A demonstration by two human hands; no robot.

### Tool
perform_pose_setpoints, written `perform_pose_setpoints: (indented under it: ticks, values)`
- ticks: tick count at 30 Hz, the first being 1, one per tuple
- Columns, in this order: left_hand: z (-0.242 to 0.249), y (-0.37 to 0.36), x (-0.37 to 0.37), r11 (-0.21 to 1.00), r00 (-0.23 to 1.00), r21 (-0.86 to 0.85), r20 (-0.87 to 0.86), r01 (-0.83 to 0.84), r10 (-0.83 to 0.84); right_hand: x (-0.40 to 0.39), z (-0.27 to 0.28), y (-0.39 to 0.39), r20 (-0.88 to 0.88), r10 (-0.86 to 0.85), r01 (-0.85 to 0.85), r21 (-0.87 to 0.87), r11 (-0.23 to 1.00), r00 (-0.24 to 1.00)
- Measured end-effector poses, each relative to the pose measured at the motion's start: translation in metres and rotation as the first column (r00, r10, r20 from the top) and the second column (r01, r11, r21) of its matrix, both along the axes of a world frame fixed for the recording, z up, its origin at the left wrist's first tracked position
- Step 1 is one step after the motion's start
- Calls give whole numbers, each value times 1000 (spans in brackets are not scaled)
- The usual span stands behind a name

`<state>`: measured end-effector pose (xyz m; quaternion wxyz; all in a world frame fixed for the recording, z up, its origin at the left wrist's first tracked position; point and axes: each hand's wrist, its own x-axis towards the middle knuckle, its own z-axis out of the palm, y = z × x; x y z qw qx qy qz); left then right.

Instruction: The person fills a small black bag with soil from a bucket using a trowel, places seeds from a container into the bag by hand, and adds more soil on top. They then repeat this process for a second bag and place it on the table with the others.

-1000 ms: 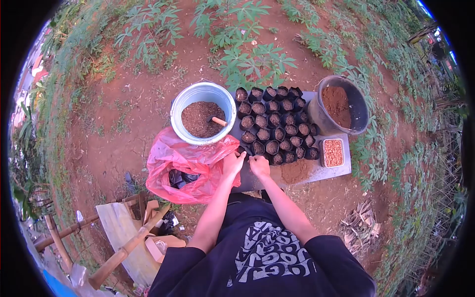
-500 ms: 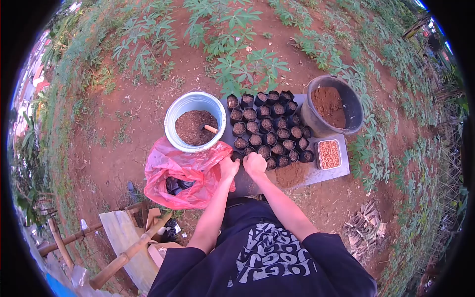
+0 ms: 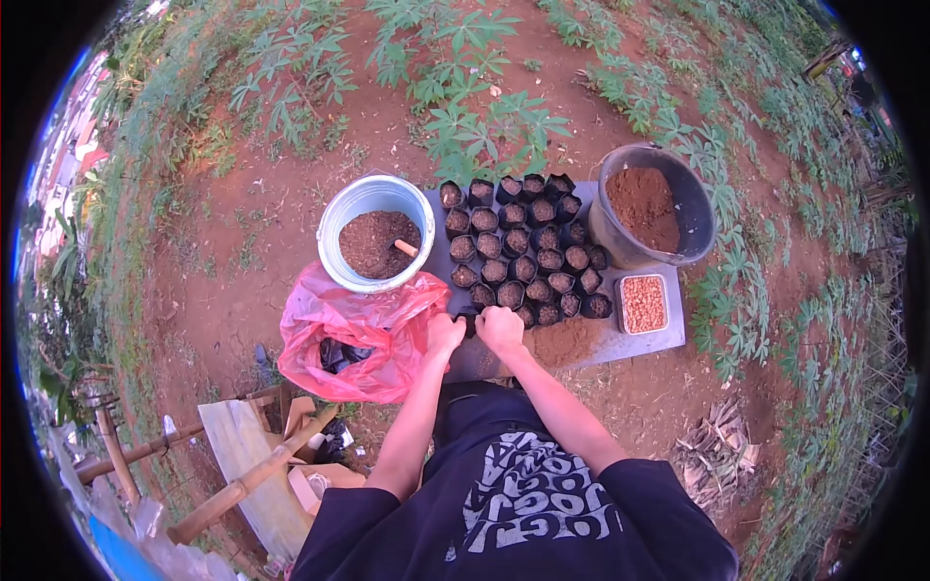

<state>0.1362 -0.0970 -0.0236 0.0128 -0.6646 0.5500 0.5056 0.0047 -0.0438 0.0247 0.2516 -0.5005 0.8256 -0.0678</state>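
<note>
My left hand and my right hand are close together at the near edge of the filled bags, both with curled fingers. Between them they grip a small black plastic planting bag; its inside cannot be made out. Just beyond stand several rows of black planting bags filled with soil. Left of my left hand lies a crumpled red plastic bag with black plastic bags inside. A light blue bucket of dark soil, with a handled tool stuck in it, stands behind that.
A dark bucket of reddish soil stands at the right. In front of it, a clear tub of orange-brown seeds rests on the grey board. Loose soil is spilled near my right hand. Bamboo poles lie at lower left.
My hands stay closed on the black planting bag, which shows a little more between them now. The view has shifted slightly; the buckets and filled bags stay in place.
</note>
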Motion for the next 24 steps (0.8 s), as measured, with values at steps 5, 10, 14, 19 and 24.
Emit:
perform_pose_setpoints:
  ticks: [5, 10, 14, 19, 24]
  values:
    - [4, 7, 0, 962, 990, -262, 137, 77, -41, -3, 9, 3, 49, 30, -31, 25, 999, 998]
    - [-22, 5, 9, 944, 982, -278, 117, 176, -149, 3, 3, 6, 12, 18, -18, 71, 997, 1000]
    - [-9, 8, 11, 987, 994, -132, 74, 95, -86, 4, 2, 14, 38, -3, 1, 55, 998, 999]
    - [15, 4, 2, 966, 998, -257, 60, 36, -22, -9, 18, 24, 177, -83, 96, -69, 993, 981]
    - [3, -28, -13, 922, 988, -367, -130, -126, 83, -18, 13, 19, 163, -180, 213, -211, 954, 970]
